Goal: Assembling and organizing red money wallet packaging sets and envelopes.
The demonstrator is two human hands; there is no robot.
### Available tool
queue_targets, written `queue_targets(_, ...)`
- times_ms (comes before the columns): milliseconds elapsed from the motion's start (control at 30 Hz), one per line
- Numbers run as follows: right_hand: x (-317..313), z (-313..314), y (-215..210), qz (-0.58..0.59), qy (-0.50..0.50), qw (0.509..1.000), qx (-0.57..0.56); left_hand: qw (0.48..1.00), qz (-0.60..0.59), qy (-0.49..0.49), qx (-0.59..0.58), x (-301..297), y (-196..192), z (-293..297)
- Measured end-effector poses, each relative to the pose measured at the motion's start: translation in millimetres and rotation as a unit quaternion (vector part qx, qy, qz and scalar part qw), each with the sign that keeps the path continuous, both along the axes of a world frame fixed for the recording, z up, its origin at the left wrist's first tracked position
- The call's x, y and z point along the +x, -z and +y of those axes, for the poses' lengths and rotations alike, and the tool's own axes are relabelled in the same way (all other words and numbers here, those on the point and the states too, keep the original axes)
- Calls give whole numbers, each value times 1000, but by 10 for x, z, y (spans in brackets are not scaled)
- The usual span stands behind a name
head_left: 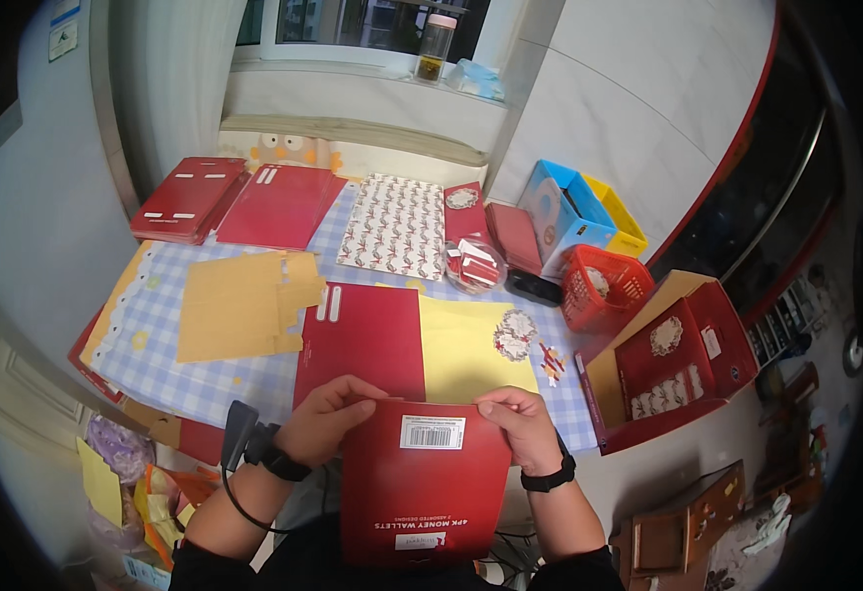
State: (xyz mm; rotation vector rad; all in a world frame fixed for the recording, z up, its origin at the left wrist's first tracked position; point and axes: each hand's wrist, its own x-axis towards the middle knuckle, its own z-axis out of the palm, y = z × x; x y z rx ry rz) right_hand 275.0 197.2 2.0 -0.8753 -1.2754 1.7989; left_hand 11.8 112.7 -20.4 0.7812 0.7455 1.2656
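Observation:
Between my two hands hangs a red printed cardboard pack (422, 488) with a white barcode label near its upper edge; its print is upside down to me. My left hand (328, 424) pinches its top left corner, thumb and fingers closed. At the top right corner my right hand (520, 424) grips it the same way. Just beyond lies a dark red card sheet (367, 340) with white slots. Beside that is a yellow sheet (461, 340), bearing round floral cutouts (515, 335) and a small red plane-like cutout (551, 364).
Red card stacks (190, 200), a tan cardboard piece (230, 307) and a patterned sheet (392, 227) cover the checked tablecloth (146, 325). On the right stand a clear round tub (475, 264), a blue bin (569, 207), a red basket (604, 286) and an open carton (599, 399).

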Motion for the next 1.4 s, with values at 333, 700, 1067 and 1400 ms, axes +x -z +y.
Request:
queue_targets(333, -48, 89, 3, -17, -3, 1000, 16, 998, 37, -6, 53, 7, -122, 108)
queue_targets(700, -58, 102, 9, -4, -8, 1000, -8, 995, 91, -25, 14, 3, -81, 125)
queue_targets(1067, -135, -21, 72, -17, -3, 1000, -16, 992, 121, -45, -6, -62, -3, 69)
queue_targets(1400, -81, -44, 99, -29, -10, 999, -20, 998, 47, -21, -31, -66, 65, 94)
